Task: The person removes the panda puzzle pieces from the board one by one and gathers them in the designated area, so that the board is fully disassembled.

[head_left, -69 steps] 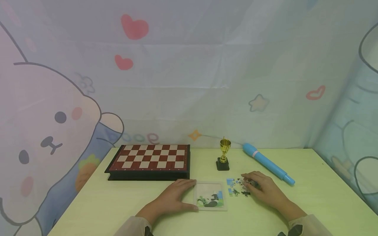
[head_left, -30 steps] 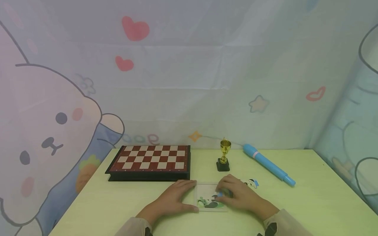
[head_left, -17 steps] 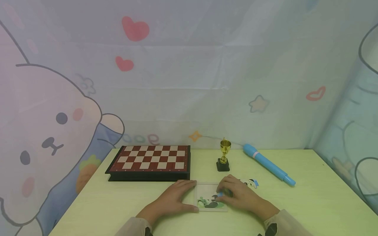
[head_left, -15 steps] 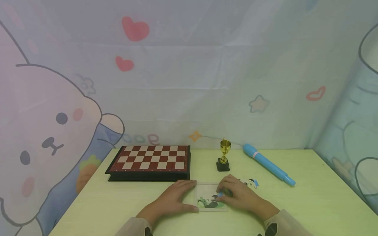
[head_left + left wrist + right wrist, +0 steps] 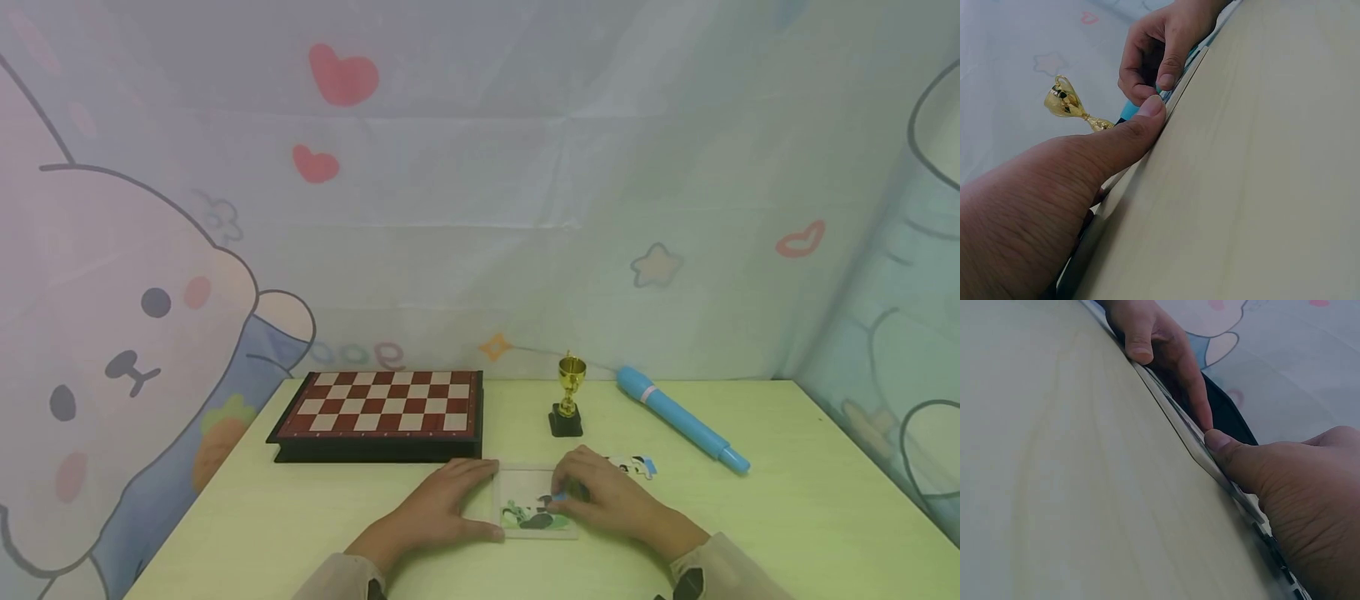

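A small pale square puzzle frame (image 5: 525, 537) lies on the table between the two hands. Along its near side sit joined pieces of a panda picture (image 5: 536, 521); its upper part shows bare backing. My left hand (image 5: 438, 504) rests at the frame's left side, thumb on the near corner and forefinger at the far one, both fairly straight. Over the right side of the frame, my right hand (image 5: 615, 500) has curled fingers and pinches a puzzle piece (image 5: 558, 497) with blue on it, mostly hidden by thumb and forefinger. Loose puzzle pieces (image 5: 639, 467) lie behind the right hand, partly covered.
A folding chessboard box (image 5: 378, 408) stands at the back left. Behind the frame is a gold trophy cup (image 5: 570, 383) on a black base. A blue pen-shaped tube (image 5: 682, 421) lies slantwise at the back right. A printed cloth (image 5: 480, 208) hangs behind the table.
My right hand has moved left from the loose pieces to the right side of the frame, then stays there with only slight finger motion. My left hand has kept its place.
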{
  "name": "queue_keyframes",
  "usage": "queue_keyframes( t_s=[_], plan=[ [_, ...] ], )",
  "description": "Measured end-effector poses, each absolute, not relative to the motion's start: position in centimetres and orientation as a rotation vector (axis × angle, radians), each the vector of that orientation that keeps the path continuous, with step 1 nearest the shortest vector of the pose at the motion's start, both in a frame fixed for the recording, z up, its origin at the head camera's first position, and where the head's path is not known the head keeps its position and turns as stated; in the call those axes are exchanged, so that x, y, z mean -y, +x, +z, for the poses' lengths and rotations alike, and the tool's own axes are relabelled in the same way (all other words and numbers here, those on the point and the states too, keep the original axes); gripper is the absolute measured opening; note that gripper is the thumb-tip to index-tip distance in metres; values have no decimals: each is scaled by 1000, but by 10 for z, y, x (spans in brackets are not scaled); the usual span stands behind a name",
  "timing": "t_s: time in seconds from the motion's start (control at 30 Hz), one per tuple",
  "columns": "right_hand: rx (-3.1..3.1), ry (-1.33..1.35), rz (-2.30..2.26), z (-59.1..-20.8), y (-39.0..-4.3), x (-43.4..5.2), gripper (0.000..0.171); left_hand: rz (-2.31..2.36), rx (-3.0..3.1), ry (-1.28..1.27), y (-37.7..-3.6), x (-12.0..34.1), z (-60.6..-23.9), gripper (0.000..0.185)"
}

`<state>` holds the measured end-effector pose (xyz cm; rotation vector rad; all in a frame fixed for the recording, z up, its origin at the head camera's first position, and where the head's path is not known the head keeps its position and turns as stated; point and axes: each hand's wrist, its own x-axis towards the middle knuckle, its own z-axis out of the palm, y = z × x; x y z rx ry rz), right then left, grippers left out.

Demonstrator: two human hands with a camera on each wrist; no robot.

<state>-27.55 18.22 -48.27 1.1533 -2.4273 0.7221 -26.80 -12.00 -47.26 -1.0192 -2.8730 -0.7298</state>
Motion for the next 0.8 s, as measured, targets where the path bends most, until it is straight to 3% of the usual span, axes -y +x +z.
queue_keyframes(
  t_s=[0.8],
  plan=[
    [2432,1151,657,-483,-275,-181,23,-740,2864,-1025,-268,120,-473,93]
  ],
)
